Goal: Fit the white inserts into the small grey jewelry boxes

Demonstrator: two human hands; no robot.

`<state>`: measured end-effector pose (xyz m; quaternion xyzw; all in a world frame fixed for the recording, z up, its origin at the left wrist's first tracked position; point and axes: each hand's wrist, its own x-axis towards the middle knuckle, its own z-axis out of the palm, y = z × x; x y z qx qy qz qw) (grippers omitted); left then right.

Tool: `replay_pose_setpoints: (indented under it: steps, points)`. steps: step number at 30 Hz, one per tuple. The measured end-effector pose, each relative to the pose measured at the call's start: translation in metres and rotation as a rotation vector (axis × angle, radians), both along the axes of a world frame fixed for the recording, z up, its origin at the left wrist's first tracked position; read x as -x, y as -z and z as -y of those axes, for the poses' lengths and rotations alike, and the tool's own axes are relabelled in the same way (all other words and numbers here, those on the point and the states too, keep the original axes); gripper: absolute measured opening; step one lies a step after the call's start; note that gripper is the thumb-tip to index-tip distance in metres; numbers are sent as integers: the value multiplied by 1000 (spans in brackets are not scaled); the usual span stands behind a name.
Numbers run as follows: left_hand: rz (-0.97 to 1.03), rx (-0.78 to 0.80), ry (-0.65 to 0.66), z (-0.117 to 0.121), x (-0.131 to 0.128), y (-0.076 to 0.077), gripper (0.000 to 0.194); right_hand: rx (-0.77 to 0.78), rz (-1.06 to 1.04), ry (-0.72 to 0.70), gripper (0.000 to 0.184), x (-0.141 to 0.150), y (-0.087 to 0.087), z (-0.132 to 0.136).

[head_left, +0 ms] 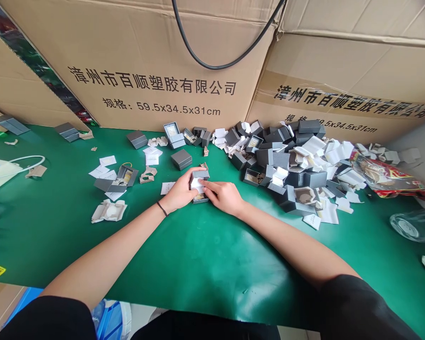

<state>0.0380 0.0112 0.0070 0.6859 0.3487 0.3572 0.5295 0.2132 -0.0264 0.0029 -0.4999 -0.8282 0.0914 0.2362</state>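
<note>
Right now, a small grey box (200, 175) stands open between the two hands, just above the green surface (198, 250) and near its middle. The left hand (179, 191) has its fingers clamped on the box, wrapped around its side. The right hand (227, 196) reaches in from the other side, its index finger and thumb touching the white lining inside the opened box; whether they pinch it or only press on it, I cannot tell. A black band (162, 208) circles the left wrist, and a white slip (167, 188) lies just beside that hand. A closed dark box (181, 159) sits just beyond the hands.

To the left, an open box (127, 175) lies among paper slips, with a crumpled white insert (109, 210) nearer the person. To the right spreads a heap of dark boxes (274, 158) mixed with white paper, then a red packet (386, 177) and a clear glass (412, 226). Behind everything stand large cartons (145, 52), with a black cable (219, 67) hanging in front.
</note>
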Motion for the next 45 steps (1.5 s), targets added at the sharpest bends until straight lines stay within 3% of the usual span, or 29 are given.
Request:
replay_pose_setpoints:
  steps: [7,12,24,33,45]
  points:
    - [-53,-48,-6,1,-1,-1,64,8,-5,-22,35,-1,-3,1]
    - [16,-8,-19,0,-2,4,67,-23,-10,26,37,0,0,2]
    - [-17,26,9,-4,0,4,67,91,282,39,42,7,-16,10]
    - [-78,60,68,-6,4,-2,69,119,188,76,40,5,-14,9]
    - [-85,62,39,-5,3,-2,66,105,332,-1,48,6,-19,10]
